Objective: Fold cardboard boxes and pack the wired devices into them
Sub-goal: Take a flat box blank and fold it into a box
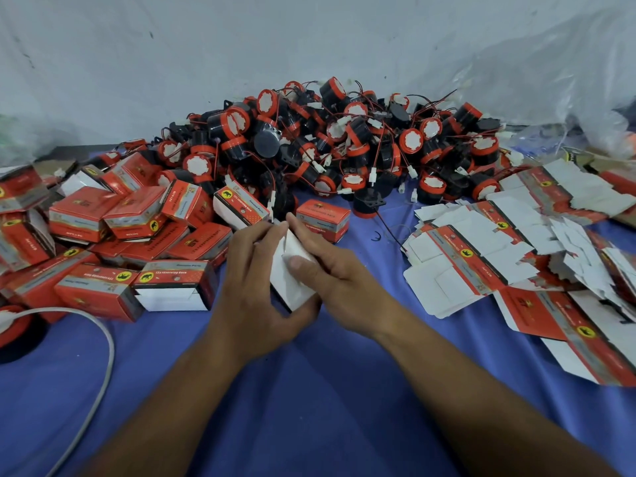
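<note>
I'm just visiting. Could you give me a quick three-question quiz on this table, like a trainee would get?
1. True or false: the left hand and right hand both hold a white box.
2. The flat unfolded boxes lie on which side of the hands? A left, B right.
3. Fill in: the cloth under everything is ____.
Key: 1 true; 2 B; 3 blue.

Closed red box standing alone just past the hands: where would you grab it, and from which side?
Probably by its two short ends, coming down from above and the near side. The closed red box sits flat, lid shut, with bare blue cloth in front, while the pile of wired devices crowds its back.
</note>
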